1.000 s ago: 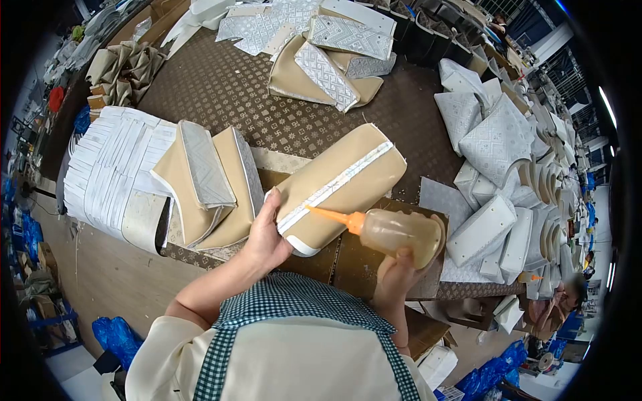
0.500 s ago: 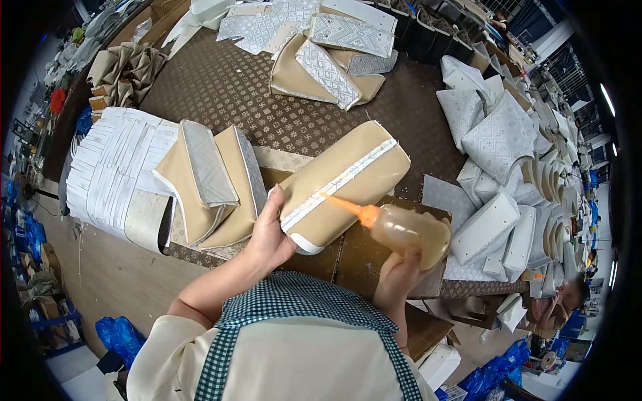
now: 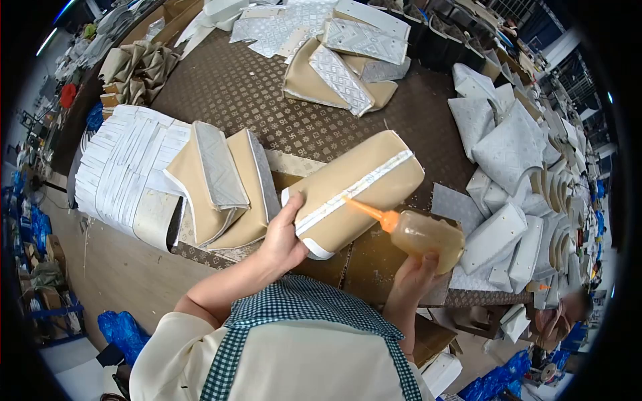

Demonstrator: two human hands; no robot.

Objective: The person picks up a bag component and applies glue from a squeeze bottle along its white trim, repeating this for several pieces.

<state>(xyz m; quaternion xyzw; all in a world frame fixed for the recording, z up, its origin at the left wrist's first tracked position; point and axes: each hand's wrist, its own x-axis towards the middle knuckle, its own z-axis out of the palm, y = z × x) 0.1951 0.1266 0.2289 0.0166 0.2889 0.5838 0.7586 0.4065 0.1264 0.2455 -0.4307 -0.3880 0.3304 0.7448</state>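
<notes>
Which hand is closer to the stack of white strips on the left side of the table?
Left. The left hand grips the tan panel's near end, closer to the white strips; the right hand holds the glue bottle farther away.

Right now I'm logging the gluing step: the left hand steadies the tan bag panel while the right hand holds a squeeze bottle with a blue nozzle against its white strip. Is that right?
Not quite. The head view shows the nozzle is orange, not blue. The rest holds: the left hand steadies the tan bag panel, and the right hand holds the squeeze bottle to the white strip.

Bottle nozzle [image 3: 364,208] farther along the seam strip [image 3: 354,188]
</notes>
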